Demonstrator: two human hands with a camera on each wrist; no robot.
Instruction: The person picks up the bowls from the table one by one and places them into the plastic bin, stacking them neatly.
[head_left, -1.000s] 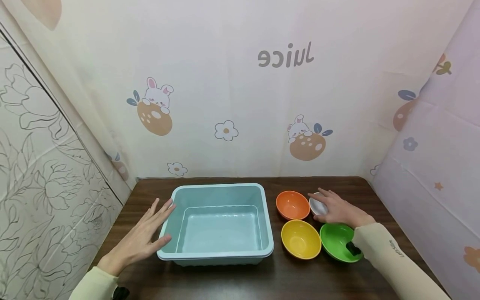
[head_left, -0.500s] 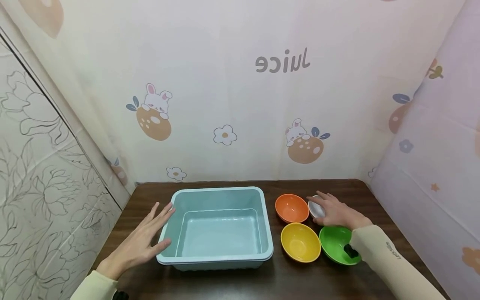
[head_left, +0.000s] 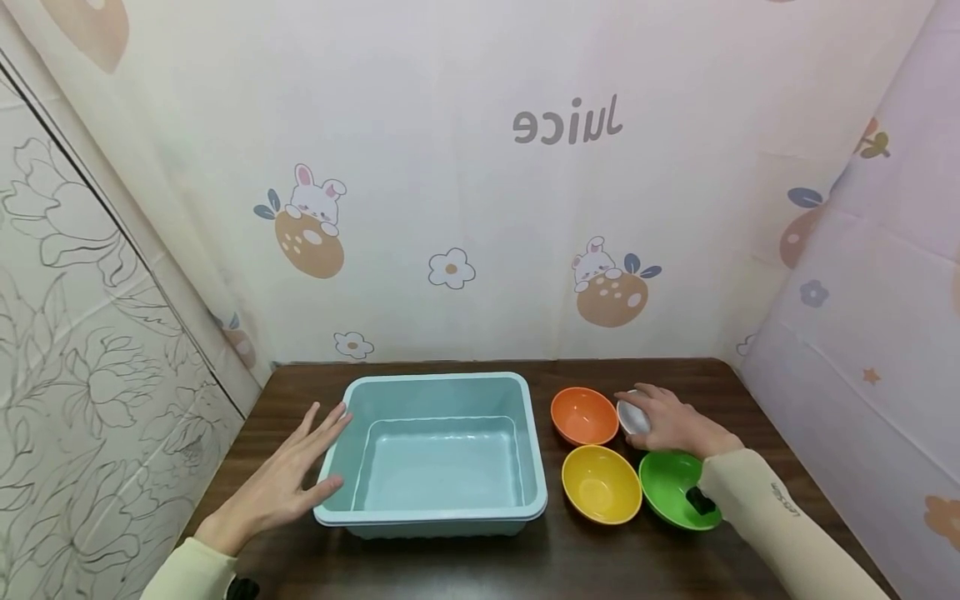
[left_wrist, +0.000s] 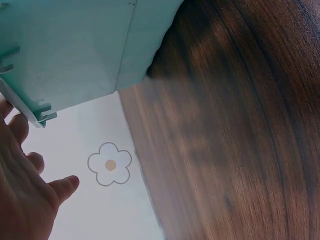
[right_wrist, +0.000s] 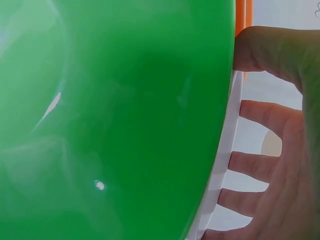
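Observation:
A light blue-green plastic basin (head_left: 442, 517) stands on the dark wooden table, and a second rim line shows beneath its front edge. My left hand (head_left: 273, 487) is at its left side with fingers spread, fingertips at the rim; in the left wrist view the fingers (left_wrist: 20, 127) lie close to the rim's corner. Over a small white bowl (head_left: 634, 419) at the right, my right hand (head_left: 671, 427) hovers palm down and partly hides it. In the right wrist view, the fingers (right_wrist: 255, 166) are spread, tips at the white rim behind the green bowl (right_wrist: 125, 115).
Beside the white bowl sits an orange bowl (head_left: 583, 417), with a yellow bowl (head_left: 602, 485) in front. The green bowl is under my right wrist. A patterned cloth (head_left: 480, 192) hangs behind the table (head_left: 465, 575), with more cloth at both sides.
The head view has shifted slightly, so the whole scene sits a little lower. Both hands and the basin and bowls keep their places relative to each other.

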